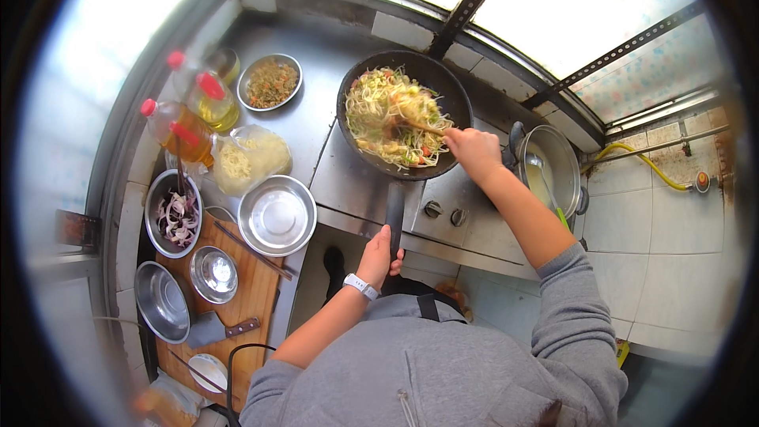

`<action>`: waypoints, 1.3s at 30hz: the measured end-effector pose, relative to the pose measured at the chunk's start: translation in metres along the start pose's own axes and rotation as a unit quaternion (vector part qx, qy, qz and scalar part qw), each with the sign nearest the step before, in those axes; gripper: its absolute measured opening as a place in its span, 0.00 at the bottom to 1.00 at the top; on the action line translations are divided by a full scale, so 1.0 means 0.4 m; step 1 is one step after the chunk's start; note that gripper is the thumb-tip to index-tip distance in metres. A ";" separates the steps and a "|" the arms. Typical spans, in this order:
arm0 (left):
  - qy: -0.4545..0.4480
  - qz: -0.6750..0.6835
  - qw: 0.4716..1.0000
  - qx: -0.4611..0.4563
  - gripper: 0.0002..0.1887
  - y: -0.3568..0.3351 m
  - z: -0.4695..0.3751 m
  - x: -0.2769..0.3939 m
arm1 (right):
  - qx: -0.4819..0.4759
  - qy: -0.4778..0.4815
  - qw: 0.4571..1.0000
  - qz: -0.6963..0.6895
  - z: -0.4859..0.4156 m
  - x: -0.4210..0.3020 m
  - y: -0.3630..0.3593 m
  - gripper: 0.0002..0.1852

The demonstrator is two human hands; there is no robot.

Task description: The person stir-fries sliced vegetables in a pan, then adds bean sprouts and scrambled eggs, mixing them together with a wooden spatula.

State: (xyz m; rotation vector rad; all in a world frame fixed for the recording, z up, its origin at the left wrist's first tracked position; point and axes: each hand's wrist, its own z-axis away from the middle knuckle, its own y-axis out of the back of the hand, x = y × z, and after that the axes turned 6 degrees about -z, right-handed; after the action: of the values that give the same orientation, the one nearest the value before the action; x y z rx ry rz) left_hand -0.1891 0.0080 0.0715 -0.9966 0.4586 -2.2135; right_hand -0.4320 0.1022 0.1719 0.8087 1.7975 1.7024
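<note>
A dark frying pan (453,98) stands on the stove, holding noodles (379,101) mixed with egg, green strips and orange-red pieces. My left hand (379,256) is closed around the pan's black handle (395,210), below the pan. Over the pan's right rim, my right hand (476,151) grips a wooden utensil (426,126); its far end lies blurred among the noodles, so its shape is hidden.
Right of the pan stands a pot (569,169) with a ladle in pale liquid. To the left are oil bottles (195,136), a plate of chopped food (270,82), bagged noodles (249,157), a bowl of sliced onion (177,213) and a cleaver (207,329) on a wooden board (252,302).
</note>
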 end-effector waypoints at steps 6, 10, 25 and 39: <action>-0.003 0.010 1.000 -0.010 0.21 0.005 -0.001 -0.003 | -0.025 -0.147 0.980 -0.135 0.004 0.192 0.153 0.15; -0.001 0.005 1.000 -0.004 0.21 0.002 0.001 0.003 | -0.010 -0.161 0.982 -0.098 -0.137 0.224 0.131 0.15; 0.003 0.000 1.000 0.016 0.21 -0.005 0.006 0.004 | -0.098 0.181 0.978 -0.030 0.017 0.062 0.233 0.09; -0.004 0.000 1.000 0.018 0.22 -0.001 -0.001 -0.008 | -0.050 -0.150 0.949 -0.273 -0.033 0.298 0.149 0.16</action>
State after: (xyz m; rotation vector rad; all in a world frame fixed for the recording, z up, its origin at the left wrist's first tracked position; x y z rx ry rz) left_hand -0.1880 0.0102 0.0698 -0.9863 0.4131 -2.2096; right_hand -0.5187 0.1821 0.2350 0.4361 1.5259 1.2220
